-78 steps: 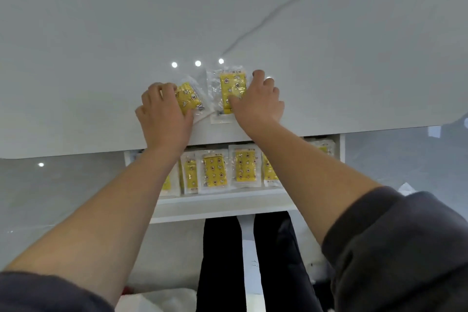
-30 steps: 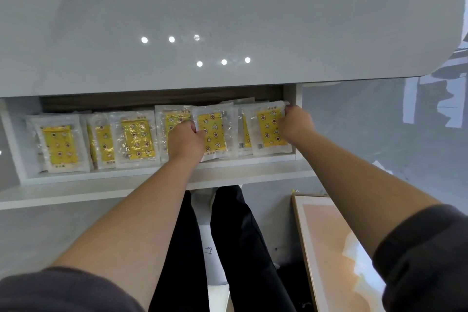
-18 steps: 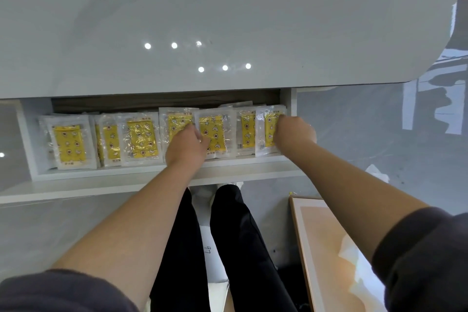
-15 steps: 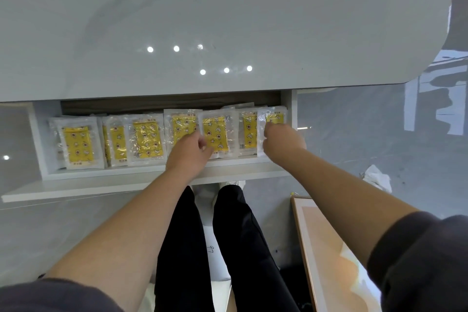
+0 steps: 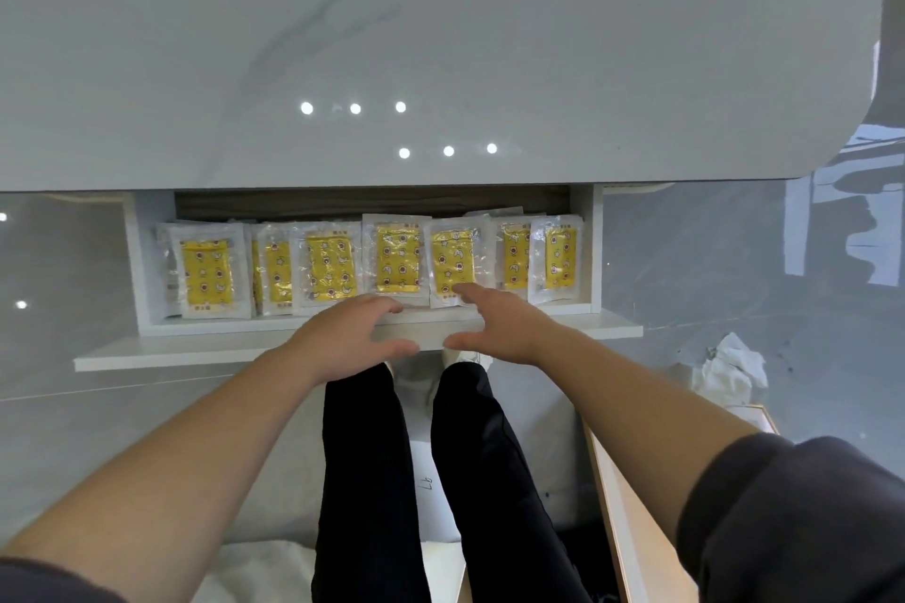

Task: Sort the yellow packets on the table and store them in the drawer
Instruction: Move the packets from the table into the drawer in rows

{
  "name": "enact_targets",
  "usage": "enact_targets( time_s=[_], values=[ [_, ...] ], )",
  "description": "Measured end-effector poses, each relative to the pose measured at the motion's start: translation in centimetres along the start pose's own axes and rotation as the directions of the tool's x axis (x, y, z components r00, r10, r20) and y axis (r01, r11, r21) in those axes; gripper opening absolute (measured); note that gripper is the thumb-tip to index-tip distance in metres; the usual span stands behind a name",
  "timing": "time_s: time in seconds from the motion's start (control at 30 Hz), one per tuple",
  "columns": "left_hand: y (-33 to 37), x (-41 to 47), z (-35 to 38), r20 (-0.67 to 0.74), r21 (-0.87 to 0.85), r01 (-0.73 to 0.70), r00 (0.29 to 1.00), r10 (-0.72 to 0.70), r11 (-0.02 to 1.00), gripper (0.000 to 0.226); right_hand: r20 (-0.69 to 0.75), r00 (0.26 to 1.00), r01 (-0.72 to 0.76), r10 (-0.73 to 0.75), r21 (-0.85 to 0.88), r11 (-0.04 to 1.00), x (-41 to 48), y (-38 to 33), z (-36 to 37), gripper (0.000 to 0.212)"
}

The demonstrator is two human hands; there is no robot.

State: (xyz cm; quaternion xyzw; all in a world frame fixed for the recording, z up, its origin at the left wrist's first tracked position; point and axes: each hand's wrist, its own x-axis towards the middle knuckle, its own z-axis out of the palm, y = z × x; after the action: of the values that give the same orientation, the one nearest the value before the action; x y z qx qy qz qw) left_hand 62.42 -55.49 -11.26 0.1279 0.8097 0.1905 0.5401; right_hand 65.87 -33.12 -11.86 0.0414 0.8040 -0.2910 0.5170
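Several yellow packets (image 5: 397, 258) in clear wrappers lie in a row inside the open white drawer (image 5: 196, 348) under the table edge. My left hand (image 5: 350, 335) hovers over the drawer's front board, fingers spread, thumb below the board, holding nothing. My right hand (image 5: 494, 321) is beside it, fingers straight, its fingertip near the lower edge of a middle packet (image 5: 453, 262). No packets lie on the white tabletop (image 5: 440, 39).
My black-trousered legs (image 5: 431, 480) are below the drawer. A light wooden board (image 5: 631, 514) stands at the lower right. Crumpled white paper (image 5: 729, 367) lies on the grey floor to the right.
Both hands let go of the packets they laid in the drawer and drew back to its front board. Earlier, they took the last two packets off the tabletop.
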Motion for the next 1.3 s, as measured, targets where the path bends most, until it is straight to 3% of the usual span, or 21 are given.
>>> enact_targets(
  time_s=[0.13,0.2,0.33,0.5,0.6,0.77,0.9,1.07,1.3],
  values=[
    [-0.9,2.4,-1.9,-0.322,0.192,-0.021,0.943,0.083,0.981,0.056,-0.304,0.952,-0.037,-0.037,-0.235,0.971,2.5,-0.7,-1.4,0.056],
    [-1.2,4.8,-3.0,-0.394,0.27,0.028,0.915,0.084,0.962,0.059,-0.347,0.937,-0.081,-0.03,-0.303,0.949,4.6,-0.8,-2.5,0.055],
    [-0.4,9.9,-3.8,-0.36,0.367,0.053,0.929,0.09,0.929,0.066,-0.354,0.935,-0.124,-0.021,-0.382,0.916,8.7,-1.1,-4.3,0.056],
    [-0.1,11.4,-2.6,-0.312,0.436,0.035,0.943,0.115,0.899,0.055,-0.282,0.957,-0.181,0.063,-0.416,0.891,10.7,-0.8,-4.0,0.056],
    [-0.5,11.0,-2.0,-0.308,0.456,0.044,0.945,0.111,0.889,0.054,-0.293,0.955,-0.177,0.037,-0.467,0.866,10.6,-0.3,-3.2,0.059],
    [0.6,11.8,-3.3,-0.348,0.377,0.066,0.934,0.075,0.924,0.056,-0.299,0.952,-0.187,0.063,-0.405,0.895,10.9,0.4,-4.6,0.06],
    [1.3,13.2,-3.3,-0.268,0.284,0.0,0.96,0.079,0.959,0.058,-0.269,0.961,-0.183,0.07,-0.423,0.888,10.6,1.2,-5.2,0.06],
    [0.8,13.4,-2.1,-0.294,0.352,-0.051,0.942,0.162,0.934,0.053,-0.256,0.966,-0.168,0.048,-0.47,0.867,9.9,1.6,-4.8,0.061],
    [1.7,13.1,-2.8,-0.321,0.295,-0.055,0.935,0.153,0.954,0.052,-0.238,0.968,-0.176,0.074,-0.442,0.88,10.2,1.9,-5.7,0.062]
  ],
)
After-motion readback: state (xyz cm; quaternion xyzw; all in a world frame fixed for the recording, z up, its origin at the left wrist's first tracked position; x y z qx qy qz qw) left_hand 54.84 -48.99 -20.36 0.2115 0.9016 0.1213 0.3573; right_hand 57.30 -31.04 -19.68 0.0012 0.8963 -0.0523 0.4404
